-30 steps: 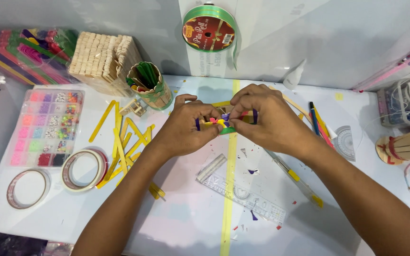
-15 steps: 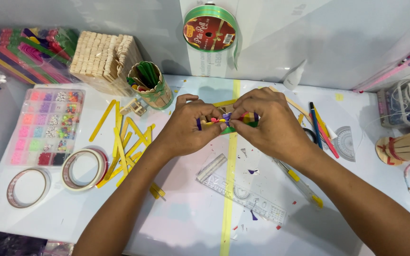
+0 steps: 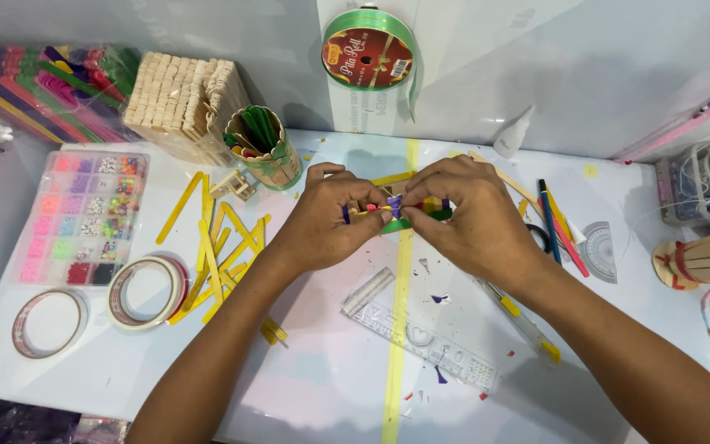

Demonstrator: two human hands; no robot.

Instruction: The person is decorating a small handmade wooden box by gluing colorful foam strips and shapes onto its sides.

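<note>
White tabletop [image 3: 322, 386] strewn with yellow sticks [image 3: 215, 242] and a ruler [image 3: 425, 341] lies under both hands, left hand [image 3: 322, 226] and right hand [image 3: 474, 222] pinching a small colourful stick piece [image 3: 396, 212] between fingertips above centre.

head-worn view, looking down, close above table [image 3: 306, 386]
</note>
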